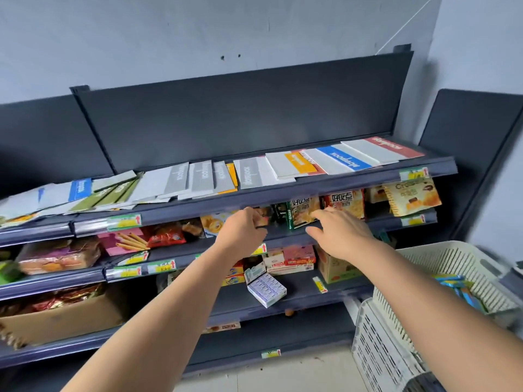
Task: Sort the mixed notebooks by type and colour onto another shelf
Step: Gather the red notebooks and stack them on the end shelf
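Notebooks lie fanned and overlapping along the top shelf, with grey, green, blue, orange and red mixed. Both hands are just below that shelf's front edge and touch none of them. The left hand is curled; I cannot tell whether it holds anything. The right hand is loose, fingers spread. It is probably best to lift one colour at a time, topmost copy first.

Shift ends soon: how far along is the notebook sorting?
Barely started. Done: nothing visible; the notebooks lie mixed across the top shelf, blue, green, grey, orange, red. In hand: no notebook; left hand and right hand reach below that shelf. Left: moving every notebook.
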Action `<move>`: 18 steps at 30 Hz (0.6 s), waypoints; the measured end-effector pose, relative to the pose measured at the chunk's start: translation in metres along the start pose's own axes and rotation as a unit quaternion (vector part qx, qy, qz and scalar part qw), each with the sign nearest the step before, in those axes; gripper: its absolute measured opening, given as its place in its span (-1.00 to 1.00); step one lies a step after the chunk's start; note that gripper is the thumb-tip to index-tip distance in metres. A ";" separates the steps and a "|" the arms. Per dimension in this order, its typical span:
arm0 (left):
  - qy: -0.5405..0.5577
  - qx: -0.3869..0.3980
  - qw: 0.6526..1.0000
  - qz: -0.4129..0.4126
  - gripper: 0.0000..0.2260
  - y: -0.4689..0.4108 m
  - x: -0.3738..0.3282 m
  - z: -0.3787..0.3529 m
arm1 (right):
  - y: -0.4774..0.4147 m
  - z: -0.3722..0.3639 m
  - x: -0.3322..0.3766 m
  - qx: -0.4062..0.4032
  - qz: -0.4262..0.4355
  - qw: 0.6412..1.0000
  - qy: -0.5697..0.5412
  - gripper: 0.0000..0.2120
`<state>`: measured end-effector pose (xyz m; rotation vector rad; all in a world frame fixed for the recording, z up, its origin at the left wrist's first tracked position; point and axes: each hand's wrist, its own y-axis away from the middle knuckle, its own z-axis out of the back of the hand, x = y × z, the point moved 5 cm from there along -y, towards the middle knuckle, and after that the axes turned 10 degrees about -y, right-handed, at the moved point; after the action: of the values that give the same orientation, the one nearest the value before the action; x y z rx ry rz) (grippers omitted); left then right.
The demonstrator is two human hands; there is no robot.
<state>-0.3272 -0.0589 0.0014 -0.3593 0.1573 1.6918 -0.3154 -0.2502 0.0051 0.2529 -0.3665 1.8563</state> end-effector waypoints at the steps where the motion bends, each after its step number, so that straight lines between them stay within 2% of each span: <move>1: 0.000 -0.001 1.000 0.002 -0.68 -0.010 0.000 -0.001 | -0.011 -0.002 -0.003 0.000 0.002 1.000 -0.001 -0.57; 5: 0.015 -0.008 1.000 0.018 -0.76 -0.062 -0.005 -0.010 | -0.070 -0.009 -0.026 -0.003 0.011 1.000 -0.012 -0.56; 10: 0.008 0.005 0.999 0.038 -0.68 -0.145 -0.032 -0.025 | -0.150 -0.001 -0.067 -0.001 0.008 0.999 -0.035 -0.53; 15: -0.011 -0.004 0.997 0.078 -0.60 -0.231 -0.056 -0.028 | -0.229 0.013 -0.101 0.003 0.034 0.999 -0.042 -0.58; 18: 0.001 0.012 0.992 0.122 -0.71 -0.266 -0.056 -0.034 | -0.267 0.012 -0.108 0.028 0.054 0.997 -0.053 -0.56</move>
<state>-0.0547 -0.0809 0.0150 -0.3333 0.2298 1.9302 -0.0286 -0.2743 0.0108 0.3759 -0.4084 1.9665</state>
